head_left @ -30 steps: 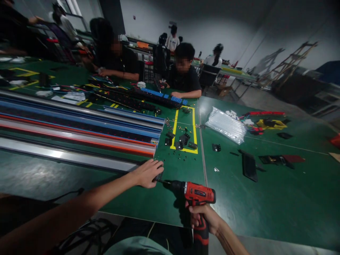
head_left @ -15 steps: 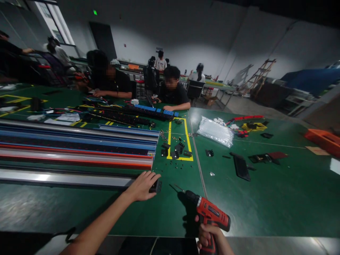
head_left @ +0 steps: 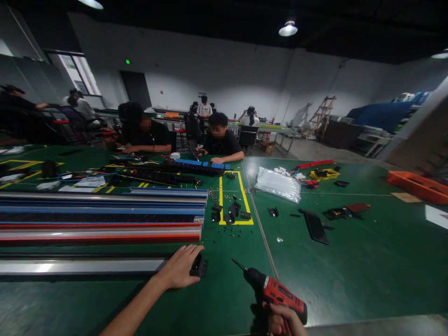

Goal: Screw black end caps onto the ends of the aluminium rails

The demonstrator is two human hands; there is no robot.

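Pinching the black end cap (head_left: 199, 267) at the silver rail (head_left: 80, 266) end, your left hand (head_left: 180, 270) steadies it; your right hand (head_left: 282, 322) grips the red drill (head_left: 276, 294), bit apart from the cap. Probably fastening: the bit needs aligning with the cap.

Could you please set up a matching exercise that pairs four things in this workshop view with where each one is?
Things:
1. red drill
2. black end cap
3. clear plastic bag
4. orange tray

Places:
A. at the far right of the view
B. gripped in the right hand
C. held by the left hand at the end of the silver rail
D. lying just right of the yellow-taped rectangle

Pairs: 1-B, 2-C, 3-D, 4-A
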